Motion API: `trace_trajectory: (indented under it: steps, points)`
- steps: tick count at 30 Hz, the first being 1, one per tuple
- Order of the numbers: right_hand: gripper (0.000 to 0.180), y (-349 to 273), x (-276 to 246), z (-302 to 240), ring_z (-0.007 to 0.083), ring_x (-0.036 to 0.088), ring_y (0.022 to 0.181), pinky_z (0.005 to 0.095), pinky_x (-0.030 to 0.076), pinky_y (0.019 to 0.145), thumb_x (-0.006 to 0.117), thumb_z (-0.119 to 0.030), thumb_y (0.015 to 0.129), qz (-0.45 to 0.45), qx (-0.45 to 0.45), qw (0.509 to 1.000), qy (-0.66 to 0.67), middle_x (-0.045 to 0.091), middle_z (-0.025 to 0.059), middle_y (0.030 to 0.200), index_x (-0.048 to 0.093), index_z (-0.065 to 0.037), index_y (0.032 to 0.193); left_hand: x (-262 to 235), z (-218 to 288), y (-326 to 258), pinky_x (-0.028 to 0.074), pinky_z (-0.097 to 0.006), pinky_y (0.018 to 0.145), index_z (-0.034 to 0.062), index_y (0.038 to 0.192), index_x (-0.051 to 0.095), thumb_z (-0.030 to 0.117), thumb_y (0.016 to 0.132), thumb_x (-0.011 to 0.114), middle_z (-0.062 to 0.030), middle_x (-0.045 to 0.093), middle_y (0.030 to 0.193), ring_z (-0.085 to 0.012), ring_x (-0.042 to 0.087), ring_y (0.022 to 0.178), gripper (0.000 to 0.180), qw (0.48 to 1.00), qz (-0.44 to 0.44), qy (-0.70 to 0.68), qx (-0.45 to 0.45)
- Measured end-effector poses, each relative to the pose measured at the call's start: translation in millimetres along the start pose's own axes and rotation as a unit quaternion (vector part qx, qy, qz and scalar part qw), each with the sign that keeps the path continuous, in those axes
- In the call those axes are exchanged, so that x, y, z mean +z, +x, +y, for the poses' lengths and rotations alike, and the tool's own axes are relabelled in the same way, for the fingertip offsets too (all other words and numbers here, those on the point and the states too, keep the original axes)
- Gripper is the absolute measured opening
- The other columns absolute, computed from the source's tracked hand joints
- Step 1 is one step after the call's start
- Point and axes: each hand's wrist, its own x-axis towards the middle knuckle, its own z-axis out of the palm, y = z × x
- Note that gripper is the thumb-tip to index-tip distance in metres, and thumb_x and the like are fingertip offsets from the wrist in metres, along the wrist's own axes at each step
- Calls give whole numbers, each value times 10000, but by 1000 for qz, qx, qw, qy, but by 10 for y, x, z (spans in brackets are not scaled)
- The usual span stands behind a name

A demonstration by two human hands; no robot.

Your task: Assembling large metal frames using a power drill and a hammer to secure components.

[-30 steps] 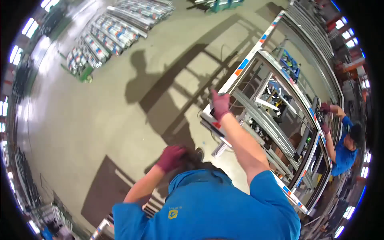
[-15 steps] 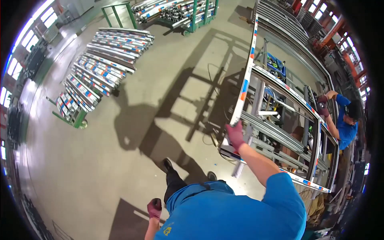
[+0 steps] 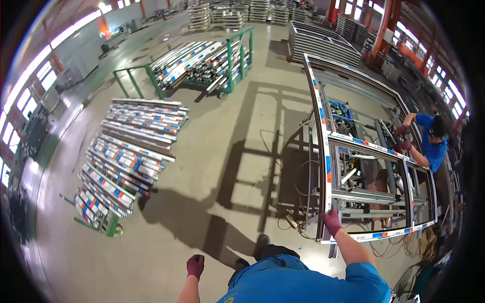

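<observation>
A large rectangular metal frame [image 3: 324,151] with crossbars, its profiles covered in white, blue and orange film strips, lies on a work stand at the right. My right hand [image 3: 332,222], in a maroon glove, is closed on the frame's left bar near its closest corner. Low on the left hangs my left hand [image 3: 195,266], gloved alike, with its fingers curled into a fist away from everything. Whatever that fist may hold is hidden. Across the frame, a co-worker in a blue shirt [image 3: 435,146] has gloved hands [image 3: 401,139] at its far side, working with something I cannot make out.
Film-covered profiles [image 3: 129,151] lie in rows on a low green cart [image 3: 108,224] at the left. Behind it, a green trolley [image 3: 230,65] carries more profiles. Frames are stacked [image 3: 323,43] beyond the stand. A blue bin [image 3: 341,110] shows through the frame; cables [image 3: 298,222] trail beside it.
My view has tilted up, showing more of the far hall. My right hand stays on the frame near its corner, and the frame's left bar now looks straighter. My left fist remains low.
</observation>
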Motion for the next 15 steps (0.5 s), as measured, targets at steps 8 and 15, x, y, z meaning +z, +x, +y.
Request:
trace_trajectory:
  steps: [8,15]
  points:
    - [712,1019,91,-594,372,662,1187,454,532,1002,813,-292,913,97,-104,979,-147,666,244,1324,490,12,1470,-41,811,1367,569,-458,993,54,1175,787,444,969,661,-210,768,1188,-378,733,1126,459,974,-163,126,89]
    - [634,2502,182,-975,500,689,1113,540,543,946,797,-419,897,129,54,984,-109,726,308,1153,580,35,1282,-78,1606,1892,555,-452,1021,68,1202,786,491,979,614,-184,780,1178,-383,722,1142,508,936,-283,203,51]
